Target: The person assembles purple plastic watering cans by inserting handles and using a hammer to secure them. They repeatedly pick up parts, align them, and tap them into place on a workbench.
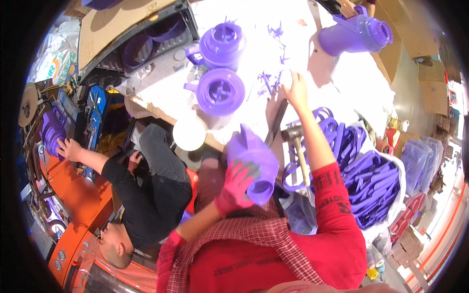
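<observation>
Over my lap, purple jug (258, 155), smooth, tapering to round opening; opening points back toward me, long axis running away, leaning slightly left; my gloved left hand (239, 186) clamped on jug; right hand (296, 91) apart, at white tabletop (312, 63), grip unclear.

Looks like smooth, glossy plastic on the purple jug (260, 152) – same on the purple strips (373, 188). Shows woven cloth on the checked apron (249, 232), dull metal on the hammer head (292, 133) – pale wood on the hammer handle (302, 161).
</observation>
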The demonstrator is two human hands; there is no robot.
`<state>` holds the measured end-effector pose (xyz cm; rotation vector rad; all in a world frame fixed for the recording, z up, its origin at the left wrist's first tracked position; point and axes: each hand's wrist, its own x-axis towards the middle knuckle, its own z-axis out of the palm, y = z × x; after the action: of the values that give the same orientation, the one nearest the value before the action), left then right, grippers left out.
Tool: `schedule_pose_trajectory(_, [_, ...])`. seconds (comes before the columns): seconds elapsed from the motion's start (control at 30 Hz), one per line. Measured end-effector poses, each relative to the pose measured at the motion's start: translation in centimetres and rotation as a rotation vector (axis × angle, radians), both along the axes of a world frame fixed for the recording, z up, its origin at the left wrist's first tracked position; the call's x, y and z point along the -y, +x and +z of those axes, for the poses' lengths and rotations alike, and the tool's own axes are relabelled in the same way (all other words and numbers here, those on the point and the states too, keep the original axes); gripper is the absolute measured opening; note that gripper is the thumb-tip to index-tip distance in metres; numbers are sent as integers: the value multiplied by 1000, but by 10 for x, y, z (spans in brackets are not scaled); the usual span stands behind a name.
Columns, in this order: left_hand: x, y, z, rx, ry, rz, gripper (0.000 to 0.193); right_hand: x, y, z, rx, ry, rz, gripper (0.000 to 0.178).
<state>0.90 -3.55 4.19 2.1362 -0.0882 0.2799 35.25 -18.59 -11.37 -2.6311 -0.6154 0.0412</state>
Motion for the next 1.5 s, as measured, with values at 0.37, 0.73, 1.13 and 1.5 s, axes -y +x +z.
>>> schedule_pose_trajectory(0.37, [-34, 7, -38, -86, -192, 257, 76, -120, 171, -73, -307, -214, 171, 73])
schedule_pose_trajectory(0.73, [-57, -8, -55, -150, -185, 246, 81, -225, 113, 64, -1355, 435, 115, 55])
schedule_pose_trajectory(1.13, [-27, -56, -68, -89, -197, 337, 50, -330, 133, -29, 73, -513, 1383, 50])
schedule_pose_trajectory(1.5, [9, -10, -63, 30, 9, 321, 56, -206, 181, 40, -363, 63, 675, 24])
